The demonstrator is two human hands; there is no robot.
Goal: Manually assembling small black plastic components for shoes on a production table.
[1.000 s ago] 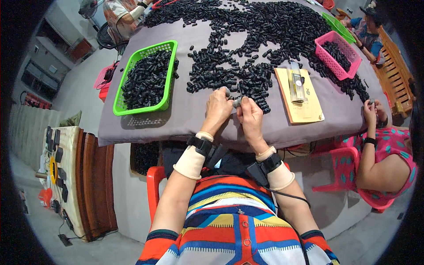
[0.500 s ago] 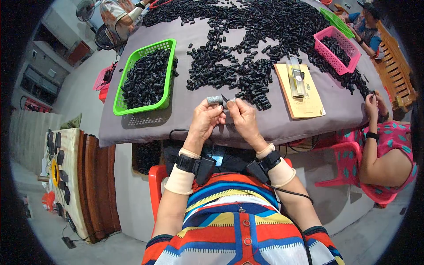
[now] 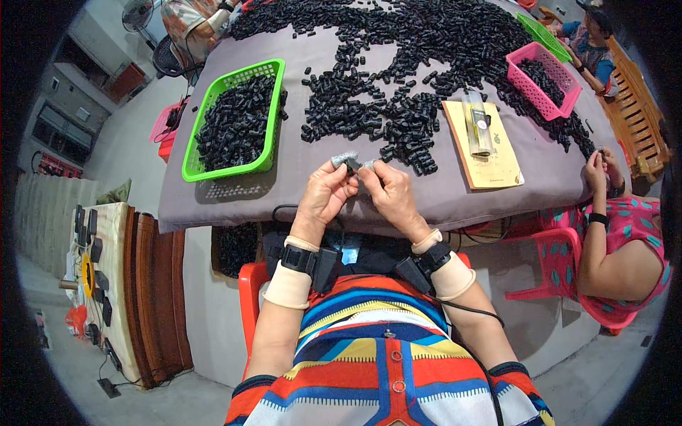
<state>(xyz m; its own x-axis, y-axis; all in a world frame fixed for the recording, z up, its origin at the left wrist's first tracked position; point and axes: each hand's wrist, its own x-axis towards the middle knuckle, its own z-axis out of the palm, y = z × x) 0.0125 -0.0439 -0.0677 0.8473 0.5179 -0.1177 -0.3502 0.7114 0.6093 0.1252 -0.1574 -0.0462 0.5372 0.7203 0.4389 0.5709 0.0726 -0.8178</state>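
The step in hand seems to be close finger work on one small black piece (image 3: 352, 166), which is between the two hands, above the near edge of the table (image 3: 462, 209). The left hand (image 3: 325, 197) is clamped on this piece with thumb and first finger, and a grey cover (image 3: 344, 157) seems to wrap that finger. The right hand (image 3: 393, 197) has its fingertips drawn together just beside the piece; what they hold is hidden, so I cannot tell. In my judgement, the next move calls for a steady left pinch and small, careful motion of the right fingertips. The left forearm comes in from seven o'clock and the right from five o'clock; the hands turn inward and almost meet. Counted from the hands, loose black pieces (image 3: 408, 128) lie at twelve o'clock, a green basket (image 3: 227, 172) with similar pieces stands between nine and ten, and a yellow book (image 3: 501, 142) lies between two and three.
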